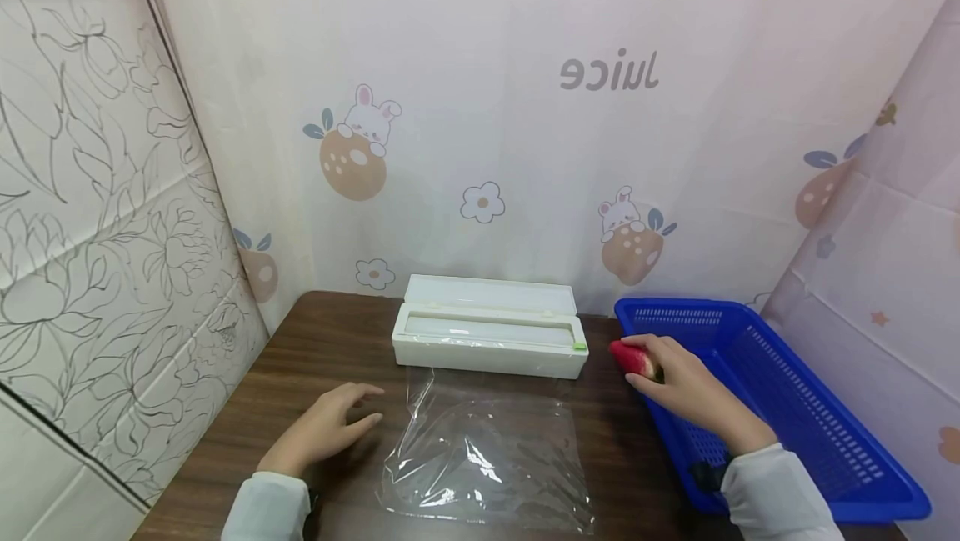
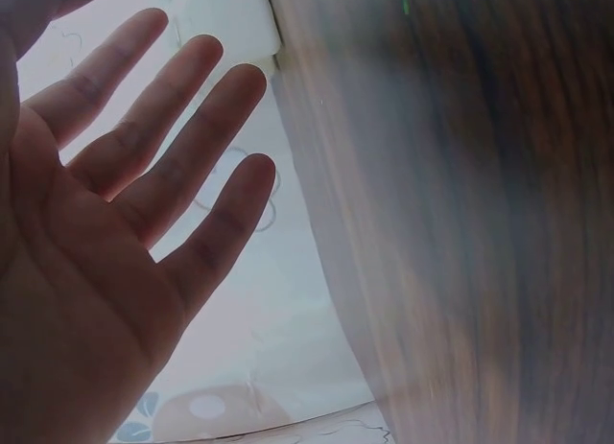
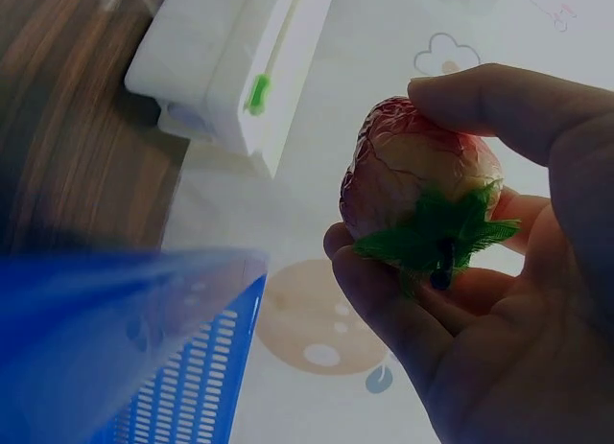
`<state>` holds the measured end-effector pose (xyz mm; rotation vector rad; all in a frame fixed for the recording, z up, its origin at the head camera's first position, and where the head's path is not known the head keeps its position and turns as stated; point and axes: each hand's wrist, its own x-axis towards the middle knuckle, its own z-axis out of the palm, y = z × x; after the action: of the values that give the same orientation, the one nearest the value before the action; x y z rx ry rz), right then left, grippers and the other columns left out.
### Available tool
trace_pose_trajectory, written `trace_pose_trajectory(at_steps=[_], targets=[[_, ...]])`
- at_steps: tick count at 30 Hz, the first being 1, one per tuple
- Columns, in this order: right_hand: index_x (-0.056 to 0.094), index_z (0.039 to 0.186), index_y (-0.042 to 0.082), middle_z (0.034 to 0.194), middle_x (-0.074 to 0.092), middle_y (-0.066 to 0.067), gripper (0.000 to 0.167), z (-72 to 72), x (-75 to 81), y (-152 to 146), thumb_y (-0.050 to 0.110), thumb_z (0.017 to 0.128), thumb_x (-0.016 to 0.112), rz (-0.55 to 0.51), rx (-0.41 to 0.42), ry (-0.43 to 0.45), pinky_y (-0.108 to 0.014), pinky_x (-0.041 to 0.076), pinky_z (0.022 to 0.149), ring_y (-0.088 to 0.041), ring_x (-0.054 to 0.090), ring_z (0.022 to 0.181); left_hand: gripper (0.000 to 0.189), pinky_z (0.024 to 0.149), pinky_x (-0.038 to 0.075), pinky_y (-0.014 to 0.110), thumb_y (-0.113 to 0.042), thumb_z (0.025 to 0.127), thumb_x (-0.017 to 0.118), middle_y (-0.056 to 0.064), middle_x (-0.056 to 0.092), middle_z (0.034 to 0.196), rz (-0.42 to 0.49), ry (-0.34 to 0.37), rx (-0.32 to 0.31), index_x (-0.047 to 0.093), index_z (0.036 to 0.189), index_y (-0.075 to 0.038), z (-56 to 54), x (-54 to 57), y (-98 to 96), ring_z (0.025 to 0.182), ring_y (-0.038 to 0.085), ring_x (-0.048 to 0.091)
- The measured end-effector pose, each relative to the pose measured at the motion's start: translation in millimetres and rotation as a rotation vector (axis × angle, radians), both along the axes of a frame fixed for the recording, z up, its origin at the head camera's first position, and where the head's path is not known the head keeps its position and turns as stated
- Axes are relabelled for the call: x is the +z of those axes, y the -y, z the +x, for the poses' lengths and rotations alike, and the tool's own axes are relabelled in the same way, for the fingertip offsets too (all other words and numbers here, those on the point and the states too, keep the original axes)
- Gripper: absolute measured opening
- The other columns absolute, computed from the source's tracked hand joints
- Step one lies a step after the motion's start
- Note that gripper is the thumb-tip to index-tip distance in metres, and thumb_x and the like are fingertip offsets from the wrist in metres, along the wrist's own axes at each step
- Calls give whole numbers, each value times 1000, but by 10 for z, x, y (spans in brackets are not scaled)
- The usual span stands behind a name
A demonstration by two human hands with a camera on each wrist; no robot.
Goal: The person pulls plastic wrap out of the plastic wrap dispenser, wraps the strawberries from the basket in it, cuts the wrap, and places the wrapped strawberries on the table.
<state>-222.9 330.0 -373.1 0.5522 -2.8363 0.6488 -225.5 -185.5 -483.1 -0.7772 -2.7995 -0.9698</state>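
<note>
My right hand (image 1: 678, 383) grips a red strawberry (image 1: 632, 360) above the left rim of a blue basket (image 1: 817, 408). In the right wrist view the strawberry (image 3: 413, 175) shows a pale patch and green leaves, held between thumb and fingers. My left hand (image 1: 326, 424) hovers over the table at the left, fingers relaxed and holding nothing; its spread fingers (image 2: 192, 166) show in the left wrist view. Between the hands a sheet of clear plastic wrap (image 1: 487, 466) lies on the table, running out from a white wrap dispenser (image 1: 487, 353).
The dispenser's lid (image 1: 491, 294) is raised at the back, and a green slider (image 1: 579, 347) sits at its right end. A dark wood table (image 1: 330, 341) carries everything. Patterned curtains (image 1: 487, 107) hang close behind and at both sides.
</note>
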Motion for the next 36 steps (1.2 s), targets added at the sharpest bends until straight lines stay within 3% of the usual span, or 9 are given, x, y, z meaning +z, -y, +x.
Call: trace_pose_trajectory(at_steps=[13,25,36], targets=[[57,134,6,115,62,-14,50,2,-28,137,21,90,77,-25,13,21,-48,55,79,-27,58,98,38,86,56,48,-31,97,68,10,65,122,-9,21,12,64,126,-7,-11,11,-26,104,31,66],[59,131,8,117,62,-11,49,40,-156,318,18,88,80,-38,69,17,-47,54,80,-24,59,100,37,88,55,49,-26,97,68,12,65,122,28,-10,-63,63,126,-4,-13,24,-164,105,34,65],[60,131,11,120,61,-7,48,66,-233,475,18,88,79,-68,108,10,-46,54,85,-22,59,105,37,92,54,48,-29,98,67,8,65,124,53,-8,-98,64,128,-7,-10,134,-320,108,31,65]])
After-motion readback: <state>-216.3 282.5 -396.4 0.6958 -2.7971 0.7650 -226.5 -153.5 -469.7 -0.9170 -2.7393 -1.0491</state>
